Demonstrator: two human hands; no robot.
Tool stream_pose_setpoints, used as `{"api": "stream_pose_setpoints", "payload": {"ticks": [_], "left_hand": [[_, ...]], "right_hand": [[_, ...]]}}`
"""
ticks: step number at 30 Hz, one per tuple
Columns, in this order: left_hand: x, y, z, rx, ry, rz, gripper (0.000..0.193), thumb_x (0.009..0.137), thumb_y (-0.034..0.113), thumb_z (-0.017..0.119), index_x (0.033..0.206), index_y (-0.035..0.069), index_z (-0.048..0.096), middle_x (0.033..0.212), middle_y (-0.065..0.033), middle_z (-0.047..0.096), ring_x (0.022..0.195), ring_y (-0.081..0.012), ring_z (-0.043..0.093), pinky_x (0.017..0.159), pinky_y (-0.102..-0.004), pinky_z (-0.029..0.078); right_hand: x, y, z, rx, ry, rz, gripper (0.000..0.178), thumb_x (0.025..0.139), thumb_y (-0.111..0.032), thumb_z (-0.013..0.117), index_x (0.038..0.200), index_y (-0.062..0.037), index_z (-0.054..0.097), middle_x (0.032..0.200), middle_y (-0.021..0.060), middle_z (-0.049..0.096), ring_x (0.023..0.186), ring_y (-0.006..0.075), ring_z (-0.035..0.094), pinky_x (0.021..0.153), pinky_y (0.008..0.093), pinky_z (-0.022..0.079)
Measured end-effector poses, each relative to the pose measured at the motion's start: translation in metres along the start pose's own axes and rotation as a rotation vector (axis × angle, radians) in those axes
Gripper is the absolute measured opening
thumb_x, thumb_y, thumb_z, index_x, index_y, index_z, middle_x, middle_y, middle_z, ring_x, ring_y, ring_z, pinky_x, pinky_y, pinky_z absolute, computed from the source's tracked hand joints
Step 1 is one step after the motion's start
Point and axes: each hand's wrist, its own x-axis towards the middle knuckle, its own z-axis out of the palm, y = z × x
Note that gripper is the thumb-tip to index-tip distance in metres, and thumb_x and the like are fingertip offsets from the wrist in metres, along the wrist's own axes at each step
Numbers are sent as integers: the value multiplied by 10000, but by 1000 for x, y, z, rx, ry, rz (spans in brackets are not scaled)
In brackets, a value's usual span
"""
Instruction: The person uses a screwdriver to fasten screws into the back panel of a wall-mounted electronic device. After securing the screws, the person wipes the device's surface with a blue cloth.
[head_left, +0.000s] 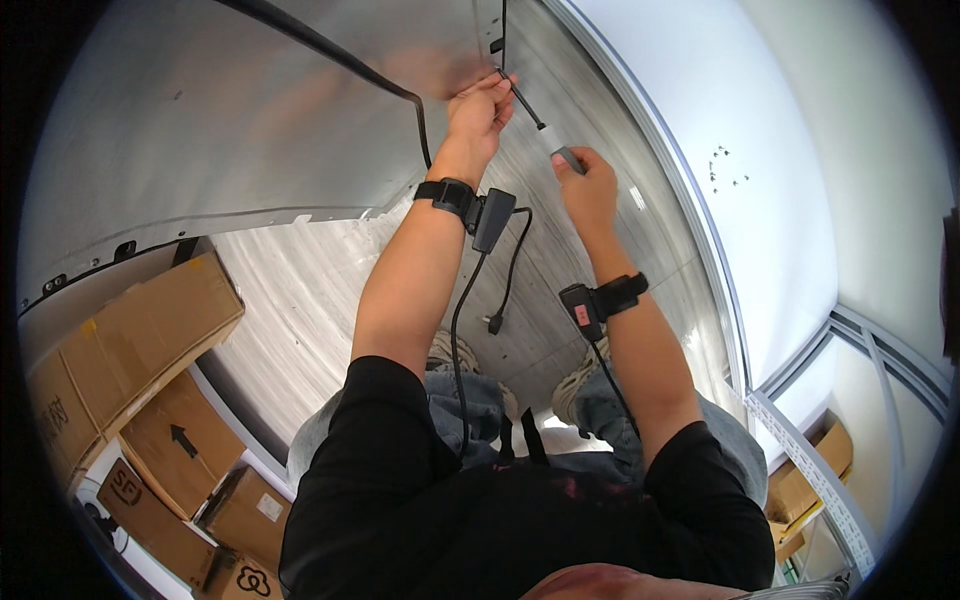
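My right hand (588,190) is closed around the grey and white handle of a screwdriver (530,110). Its dark shaft slants up and left toward the lower edge of a large silver metal panel (330,130). My left hand (482,112) is at that edge, its fingers pinched near the screwdriver's tip. Whatever those fingers hold, if anything, is too small and hidden to make out. A thin black cable or rod (504,25) runs along the panel edge just above the fingertips.
A black tube (340,68) crosses the panel. A black cord ending in a plug (493,323) lies on the grey wood-look floor (300,290). Cardboard boxes (150,330) are stacked at left. A white wall panel (740,130) with a metal frame stands at right. Black devices are strapped to both wrists.
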Motion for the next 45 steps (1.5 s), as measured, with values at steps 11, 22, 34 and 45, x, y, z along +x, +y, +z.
{"api": "stream_pose_setpoints", "payload": {"ticks": [11, 22, 34, 45], "left_hand": [[1, -2, 1, -4, -5, 3, 204, 899, 44, 576, 1103, 49, 579, 1007, -60, 673, 754, -108, 553, 692, -268, 480], [3, -1, -2, -11, -19, -7, 195, 908, 45, 563, 1102, 35, 574, 1023, -61, 667, 765, -118, 560, 714, -273, 482], [-2, -1, -4, 17, -29, 16, 243, 923, 65, 520, 1163, 40, 552, 1028, -59, 654, 810, -126, 557, 735, -282, 463], [-27, -52, 48, 228, -5, 78, 316, 932, 107, 502, 1243, 48, 504, 1018, -44, 604, 880, -146, 584, 742, -279, 457]], "right_hand": [[8, 20, 4, -40, 59, -220, 341, 831, -315, 672, 928, 7, 620, 697, 89, 620, 530, 170, 571, 488, 287, 431], [5, 16, 9, -32, 48, -317, 281, 882, -256, 615, 966, 12, 624, 692, 101, 620, 537, 185, 570, 484, 292, 421], [16, 0, -29, 808, -655, 464, 391, 947, -324, 501, 964, 49, 614, 700, 79, 608, 526, 131, 550, 469, 259, 418], [-4, 44, -97, 875, -341, 243, 251, 855, -164, 601, 1033, 13, 605, 771, 52, 618, 604, 111, 566, 535, 244, 445]]}}
